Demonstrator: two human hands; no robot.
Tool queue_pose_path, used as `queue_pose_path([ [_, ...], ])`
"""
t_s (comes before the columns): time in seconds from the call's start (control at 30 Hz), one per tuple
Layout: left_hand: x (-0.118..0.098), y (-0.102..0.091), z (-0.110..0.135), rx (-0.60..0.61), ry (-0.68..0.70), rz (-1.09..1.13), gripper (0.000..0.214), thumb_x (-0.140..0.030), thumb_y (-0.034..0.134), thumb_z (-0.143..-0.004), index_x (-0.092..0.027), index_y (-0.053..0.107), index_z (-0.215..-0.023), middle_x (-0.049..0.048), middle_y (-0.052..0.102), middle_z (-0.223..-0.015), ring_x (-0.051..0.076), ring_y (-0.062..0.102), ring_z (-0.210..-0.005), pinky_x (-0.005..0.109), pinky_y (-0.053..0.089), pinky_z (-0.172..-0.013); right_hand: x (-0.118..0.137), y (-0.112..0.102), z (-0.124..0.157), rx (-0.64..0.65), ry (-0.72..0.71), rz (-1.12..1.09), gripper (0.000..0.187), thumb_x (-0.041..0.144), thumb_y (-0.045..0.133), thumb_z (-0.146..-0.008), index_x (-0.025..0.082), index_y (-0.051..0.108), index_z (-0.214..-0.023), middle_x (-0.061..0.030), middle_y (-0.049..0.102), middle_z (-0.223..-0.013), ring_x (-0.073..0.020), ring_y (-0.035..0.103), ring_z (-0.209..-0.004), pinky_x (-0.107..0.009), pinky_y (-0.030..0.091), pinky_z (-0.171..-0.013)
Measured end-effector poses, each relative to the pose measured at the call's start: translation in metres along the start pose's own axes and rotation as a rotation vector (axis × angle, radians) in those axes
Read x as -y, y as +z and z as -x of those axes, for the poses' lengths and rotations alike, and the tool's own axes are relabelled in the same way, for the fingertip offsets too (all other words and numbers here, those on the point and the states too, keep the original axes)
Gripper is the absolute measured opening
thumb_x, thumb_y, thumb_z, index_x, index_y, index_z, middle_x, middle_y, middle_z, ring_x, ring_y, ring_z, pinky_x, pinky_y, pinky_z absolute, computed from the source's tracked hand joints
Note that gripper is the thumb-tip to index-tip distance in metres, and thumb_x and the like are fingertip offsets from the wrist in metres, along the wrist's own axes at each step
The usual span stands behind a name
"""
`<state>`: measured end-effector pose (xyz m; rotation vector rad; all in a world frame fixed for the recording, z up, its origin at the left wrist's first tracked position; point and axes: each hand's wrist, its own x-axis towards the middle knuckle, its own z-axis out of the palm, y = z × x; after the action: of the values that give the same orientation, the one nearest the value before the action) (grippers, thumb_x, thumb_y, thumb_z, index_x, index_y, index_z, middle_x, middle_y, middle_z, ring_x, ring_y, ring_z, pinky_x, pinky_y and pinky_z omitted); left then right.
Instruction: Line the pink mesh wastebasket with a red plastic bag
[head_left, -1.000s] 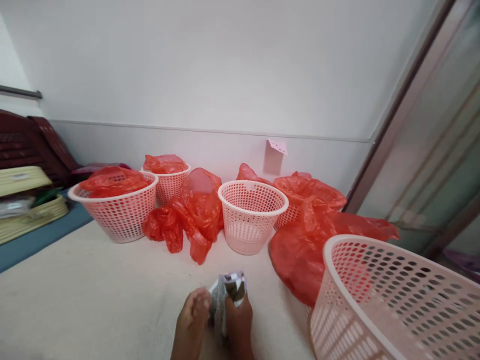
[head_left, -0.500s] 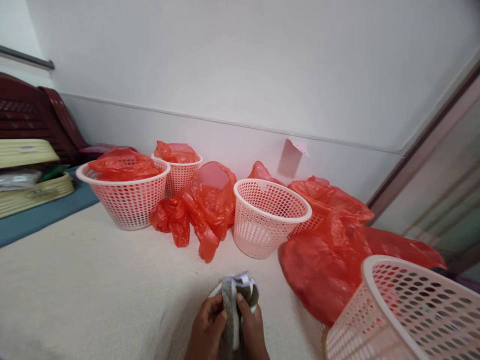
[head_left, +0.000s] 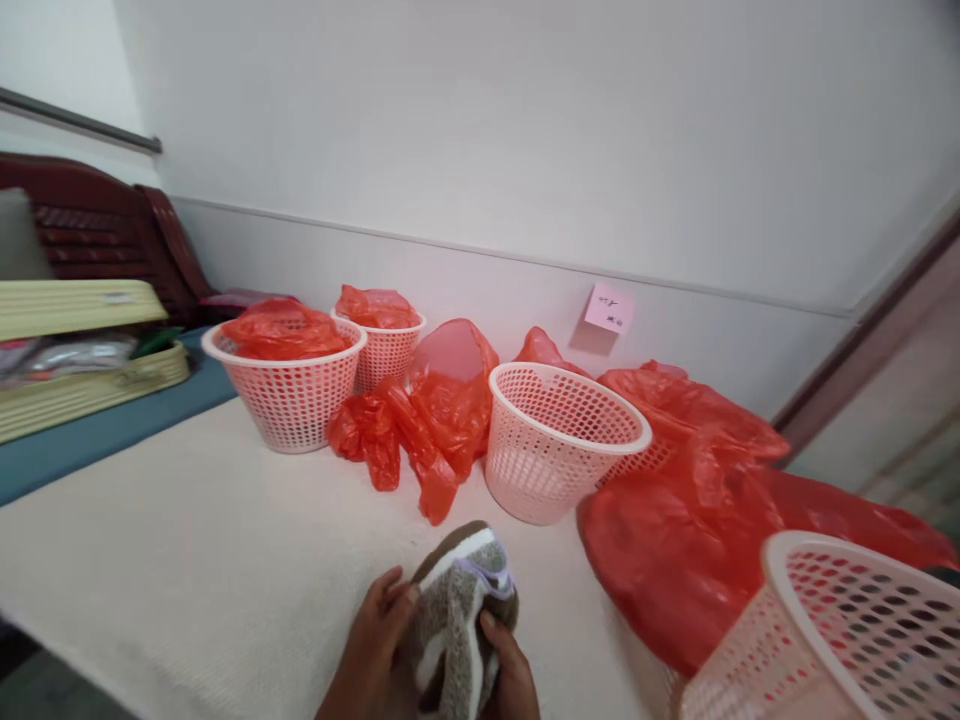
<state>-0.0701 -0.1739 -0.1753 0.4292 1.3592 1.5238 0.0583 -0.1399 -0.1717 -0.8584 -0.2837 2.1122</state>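
Low at the front, a fuzzy cloth [head_left: 457,620] in grey-brown and white, with lavender edging, is bunched between my two hands. It looks folded, and I cannot tell its exact kind. My left hand [head_left: 379,640] grips its left side, with the thumb and a finger showing at the edge. On the right side my right hand [head_left: 511,665] holds it, the thumb pressed on the brown part; the other fingers are hidden. Beyond the cloth stands a pink perforated basket [head_left: 532,470] on the white-covered surface [head_left: 247,560].
Red plastic bags [head_left: 442,410] lie between the baskets, with a larger red bag [head_left: 667,560] to the right. Another pink basket [head_left: 795,640] is close at front right. Bag-filled baskets [head_left: 292,400] stand back left, near a yellow case [head_left: 82,305]. A pink note [head_left: 609,308] hangs on the wall.
The view has shifted slightly left. Both hands have turned and spread the cloth, so more of it shows, and my left hand has moved outward. The wall note now shows its written face.
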Motion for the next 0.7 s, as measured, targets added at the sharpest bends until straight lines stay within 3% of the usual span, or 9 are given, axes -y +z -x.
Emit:
queue_pose_path([
  [0.1,0.003,-0.007,0.002,0.274,0.001,-0.044,0.07,-0.05,0.074,-0.07,-0.012,0.049,-0.123,0.0148,0.068,-0.11,0.028,0.067,-0.096,0.039,0.052,-0.085,-0.007,-0.004,-0.004,-0.016,-0.001,0.078,0.048,0.047,0.084,-0.047,0.017,0.072,-0.083,-0.0109,0.073,-0.077,-0.0329,0.069,-0.074,-0.04,0.054,-0.062],
  [0.17,0.003,-0.008,0.004,0.337,0.04,-0.127,0.056,-0.042,0.071,-0.075,-0.013,0.052,-0.119,0.0119,0.069,-0.107,0.026,0.066,-0.095,0.036,0.051,-0.084,-0.01,-0.006,-0.007,0.003,-0.035,0.167,0.049,0.047,0.083,-0.052,0.016,0.072,-0.09,-0.0102,0.073,-0.078,-0.0316,0.069,-0.075,-0.04,0.054,-0.065],
  [0.33,-0.004,-0.005,0.005,0.264,0.093,-0.231,0.041,-0.027,0.059,-0.077,-0.013,0.055,-0.116,0.0068,0.071,-0.095,0.023,0.066,-0.087,0.032,0.05,-0.075,-0.012,-0.012,-0.018,0.048,-0.253,0.443,0.044,0.043,0.077,-0.065,0.015,0.069,-0.099,-0.0109,0.073,-0.094,-0.0312,0.068,-0.089,-0.042,0.052,-0.079],
  [0.57,0.0,-0.017,-0.005,0.182,0.23,-0.51,0.048,-0.023,0.048,-0.076,-0.016,0.05,-0.123,0.0106,0.062,-0.124,0.025,0.057,-0.116,0.035,0.043,-0.099,-0.008,-0.034,-0.038,-0.034,-0.562,0.851,0.025,0.034,0.064,-0.071,0.018,0.069,-0.09,-0.005,0.07,-0.084,-0.024,0.063,-0.082,-0.033,0.048,-0.077],
  [0.7,0.004,-0.031,-0.015,0.11,0.329,-0.679,0.057,-0.015,0.041,-0.072,-0.013,0.044,-0.129,0.0137,0.052,-0.136,0.025,0.047,-0.128,0.041,0.031,-0.11,-0.009,-0.038,-0.039,-0.082,-0.625,0.98,0.019,0.026,0.054,-0.073,0.018,0.066,-0.085,-0.0029,0.064,-0.076,-0.0208,0.058,-0.075,-0.03,0.046,-0.071],
])
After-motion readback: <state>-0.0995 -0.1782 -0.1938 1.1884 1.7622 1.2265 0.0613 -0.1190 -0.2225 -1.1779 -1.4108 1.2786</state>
